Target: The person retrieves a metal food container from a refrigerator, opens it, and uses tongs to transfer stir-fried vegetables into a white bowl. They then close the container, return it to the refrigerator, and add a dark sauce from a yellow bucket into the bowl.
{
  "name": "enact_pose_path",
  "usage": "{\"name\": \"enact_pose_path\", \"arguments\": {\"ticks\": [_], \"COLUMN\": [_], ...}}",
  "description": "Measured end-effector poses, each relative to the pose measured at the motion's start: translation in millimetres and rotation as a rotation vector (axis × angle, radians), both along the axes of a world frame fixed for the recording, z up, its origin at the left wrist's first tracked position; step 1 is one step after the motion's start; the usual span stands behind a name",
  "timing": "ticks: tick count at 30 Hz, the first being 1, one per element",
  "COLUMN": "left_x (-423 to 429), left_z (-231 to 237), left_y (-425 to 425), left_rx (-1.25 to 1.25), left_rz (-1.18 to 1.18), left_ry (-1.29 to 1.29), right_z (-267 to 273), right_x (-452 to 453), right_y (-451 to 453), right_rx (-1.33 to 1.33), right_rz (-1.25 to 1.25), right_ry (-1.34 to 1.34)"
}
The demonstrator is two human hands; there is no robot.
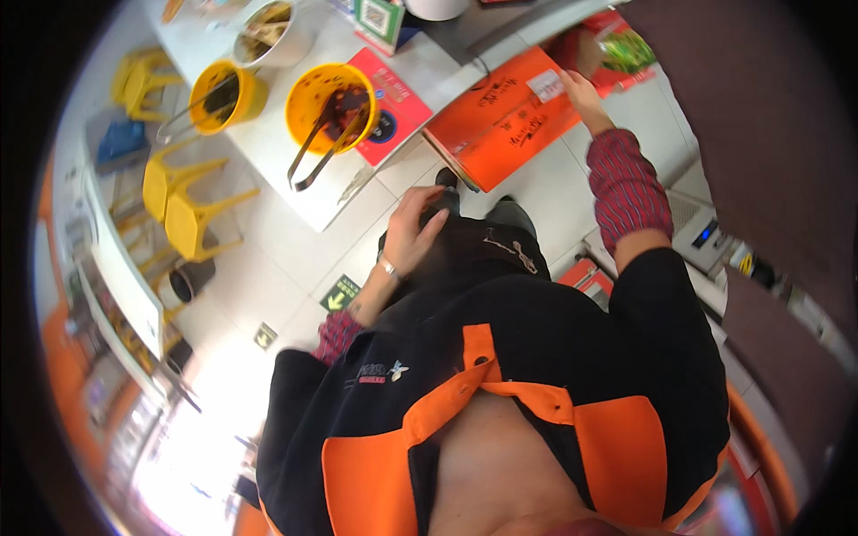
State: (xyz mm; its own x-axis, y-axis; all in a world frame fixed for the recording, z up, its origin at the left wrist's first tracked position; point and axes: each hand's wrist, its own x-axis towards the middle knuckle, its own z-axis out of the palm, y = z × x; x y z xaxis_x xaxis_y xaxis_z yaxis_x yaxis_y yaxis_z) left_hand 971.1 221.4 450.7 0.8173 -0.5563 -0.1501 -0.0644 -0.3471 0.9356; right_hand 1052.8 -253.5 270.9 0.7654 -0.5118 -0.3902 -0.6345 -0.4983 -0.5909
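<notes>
My right hand (584, 102) grips the right-hand edge of an orange cardboard box (499, 127), beside a white label (545, 86) stuck on it. The box bears black writing and sits low, by the end of the white counter (322, 201). My left hand (417, 224) hovers in front of my dark apron, fingers loosely bent and thumb apart, holding nothing. On the counter, a yellow tub (295, 100) contains dark red sauce, with metal tongs (310, 151) leaning over its rim.
A second yellow tub (253, 100) with tongs and a white bucket (295, 47) stand farther along the counter. A red printed mat (409, 110) lies under the sauce tub. Yellow stools (191, 224) stand at left. Bagged greens (627, 52) rest beyond my right hand. A grey machine (690, 228) is at right.
</notes>
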Motion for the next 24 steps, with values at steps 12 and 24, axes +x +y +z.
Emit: {"name": "enact_pose_path", "arguments": {"ticks": [12, 24], "left_x": [2.0, 34.2], "left_z": [-129.7, -152.6], "left_y": [-102.8, -216.4], "left_rx": [0.237, 0.99], "left_rz": [0.781, -0.178], "left_ry": [-0.018, -0.239], "right_z": [14.8, 47.9], "right_x": [-12.4, 26.3], "right_y": [-65.9, -12.3], "right_rx": [0.671, -0.279], "right_rz": [0.008, 1.682], "right_ry": [0.063, 0.001]}}
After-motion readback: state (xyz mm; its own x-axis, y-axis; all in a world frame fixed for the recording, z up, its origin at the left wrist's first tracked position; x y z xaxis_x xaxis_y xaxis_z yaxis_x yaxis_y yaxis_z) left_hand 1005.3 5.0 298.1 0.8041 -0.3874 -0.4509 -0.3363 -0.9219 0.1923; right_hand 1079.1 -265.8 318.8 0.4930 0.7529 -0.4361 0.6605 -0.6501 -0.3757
